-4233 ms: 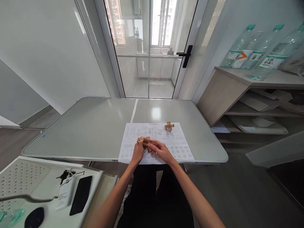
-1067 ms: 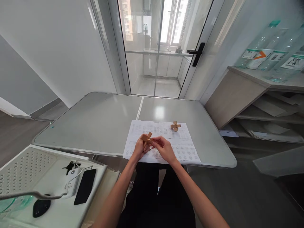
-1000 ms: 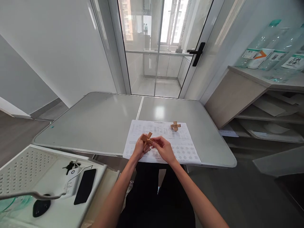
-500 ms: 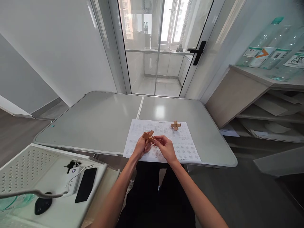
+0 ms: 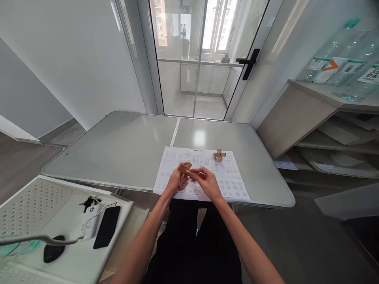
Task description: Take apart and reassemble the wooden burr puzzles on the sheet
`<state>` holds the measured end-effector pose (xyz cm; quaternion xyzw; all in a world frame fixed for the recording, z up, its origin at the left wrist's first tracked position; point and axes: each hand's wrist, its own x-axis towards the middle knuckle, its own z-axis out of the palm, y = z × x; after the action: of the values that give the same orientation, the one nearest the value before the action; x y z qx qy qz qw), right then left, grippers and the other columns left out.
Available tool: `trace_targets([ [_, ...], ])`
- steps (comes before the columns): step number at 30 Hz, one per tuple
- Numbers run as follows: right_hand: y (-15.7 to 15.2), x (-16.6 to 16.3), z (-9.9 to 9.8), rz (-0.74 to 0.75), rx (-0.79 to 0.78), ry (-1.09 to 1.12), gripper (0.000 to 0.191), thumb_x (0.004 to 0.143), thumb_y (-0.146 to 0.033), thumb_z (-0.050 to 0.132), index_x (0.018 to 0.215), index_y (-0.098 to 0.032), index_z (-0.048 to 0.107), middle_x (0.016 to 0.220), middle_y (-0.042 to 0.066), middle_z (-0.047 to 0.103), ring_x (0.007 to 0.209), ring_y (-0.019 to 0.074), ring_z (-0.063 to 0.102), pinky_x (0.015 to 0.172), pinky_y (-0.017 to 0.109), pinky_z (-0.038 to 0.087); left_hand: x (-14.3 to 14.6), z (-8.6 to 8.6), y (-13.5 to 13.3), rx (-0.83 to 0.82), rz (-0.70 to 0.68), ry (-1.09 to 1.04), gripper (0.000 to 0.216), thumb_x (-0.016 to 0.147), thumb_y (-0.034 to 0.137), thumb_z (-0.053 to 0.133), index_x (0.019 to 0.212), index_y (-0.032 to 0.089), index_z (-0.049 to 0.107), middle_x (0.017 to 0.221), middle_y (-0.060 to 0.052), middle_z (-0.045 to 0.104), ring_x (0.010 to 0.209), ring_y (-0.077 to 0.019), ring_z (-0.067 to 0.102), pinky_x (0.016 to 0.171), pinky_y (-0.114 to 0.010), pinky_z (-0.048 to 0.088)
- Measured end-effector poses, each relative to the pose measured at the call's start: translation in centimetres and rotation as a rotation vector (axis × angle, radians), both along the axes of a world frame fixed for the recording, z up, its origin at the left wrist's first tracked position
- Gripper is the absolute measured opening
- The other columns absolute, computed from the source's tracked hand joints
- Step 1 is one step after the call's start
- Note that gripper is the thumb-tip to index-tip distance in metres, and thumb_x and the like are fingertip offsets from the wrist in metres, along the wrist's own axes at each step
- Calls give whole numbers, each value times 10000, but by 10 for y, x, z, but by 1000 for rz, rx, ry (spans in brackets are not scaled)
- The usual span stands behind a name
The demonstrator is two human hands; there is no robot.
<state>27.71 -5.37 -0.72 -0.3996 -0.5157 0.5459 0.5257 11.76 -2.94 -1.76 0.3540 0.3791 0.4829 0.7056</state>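
Note:
Both my hands are closed on one small wooden puzzle (image 5: pixel 184 169), held just above a printed sheet (image 5: pixel 231 185) near the table's front edge. My left hand (image 5: pixel 175 182) grips the puzzle from below and the left. My right hand (image 5: pixel 207 182) pinches its right end with thumb and fingers. A second wooden puzzle (image 5: pixel 219 154), shaped like a cross, lies on the far right part of the sheet, away from both hands.
The grey folding table (image 5: pixel 124 146) stands before a glass door (image 5: pixel 204 59). At my left a white cart (image 5: pixel 35 205) carries a black phone (image 5: pixel 107 226), a power bank (image 5: pixel 90 221) and a mouse (image 5: pixel 53 252). A wooden shelf (image 5: pixel 296 118) with water bottles (image 5: pixel 334 67) is on the right.
The wooden puzzle has been turned a little in my hands and held slightly higher over the sheet. The camera has tilted a bit; the second puzzle has stayed in place.

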Motion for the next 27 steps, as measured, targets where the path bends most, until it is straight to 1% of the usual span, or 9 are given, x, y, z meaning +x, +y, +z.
trace_targets([
  [5,-2,-2,2,-19,35,-56,277,866,-492,783,964,-240,720,1037,53,797,877,245,775,805,394,631,1,1,1,-5,4,1,322,900,537,621,933,220,575,474,109,433,289,-31,181,297,-161,131],
  [9,-4,-3,3,-15,35,-58,276,873,-483,775,970,-232,713,1032,56,795,892,247,773,802,394,632,1,1,1,-2,4,7,316,873,516,644,861,220,533,483,106,435,297,-23,177,301,-158,137],
  [12,-3,-3,-1,-26,19,-51,294,869,-491,775,979,-226,713,1050,64,792,906,252,774,814,396,626,2,3,0,7,-6,20,300,882,506,634,901,215,565,503,93,478,304,-25,193,304,-156,139],
  [14,-1,-3,-4,-42,14,-51,302,866,-493,778,986,-224,712,1049,68,792,896,251,776,824,397,621,2,5,-1,12,-11,28,303,896,499,621,985,209,605,502,95,479,304,-28,189,306,-157,138],
  [17,3,-2,-8,-67,3,-63,322,860,-502,784,1000,-221,711,1043,75,793,878,253,780,818,395,619,3,8,-2,19,-8,33,362,912,506,605,1123,212,623,446,123,387,304,-44,159,308,-158,140],
  [19,5,-1,-8,-71,-6,-73,344,851,-515,791,1007,-218,712,1021,76,793,873,258,782,806,394,621,3,9,-2,22,-10,33,398,914,529,605,1158,215,622,416,134,326,309,-54,144,310,-160,140],
  [22,5,0,-6,-55,-6,-89,357,848,-527,790,1006,-216,713,975,71,793,867,263,783,802,396,624,2,9,-2,21,-28,31,464,915,621,590,1121,207,634,398,132,293,317,-58,124,313,-166,133],
  [24,4,0,-4,-61,8,-112,341,855,-525,784,987,-218,716,976,72,794,867,265,782,794,395,627,1,9,-3,13,-54,6,566,912,724,525,1081,197,643,395,131,269,322,-57,100,315,-175,126],
  [27,2,-2,-1,-74,30,-132,306,864,-512,778,951,-225,723,1008,74,796,876,266,777,787,394,632,-1,8,-5,37,-78,-48,725,876,834,453,1125,182,650,405,136,243,343,-57,78,329,-181,124],
])
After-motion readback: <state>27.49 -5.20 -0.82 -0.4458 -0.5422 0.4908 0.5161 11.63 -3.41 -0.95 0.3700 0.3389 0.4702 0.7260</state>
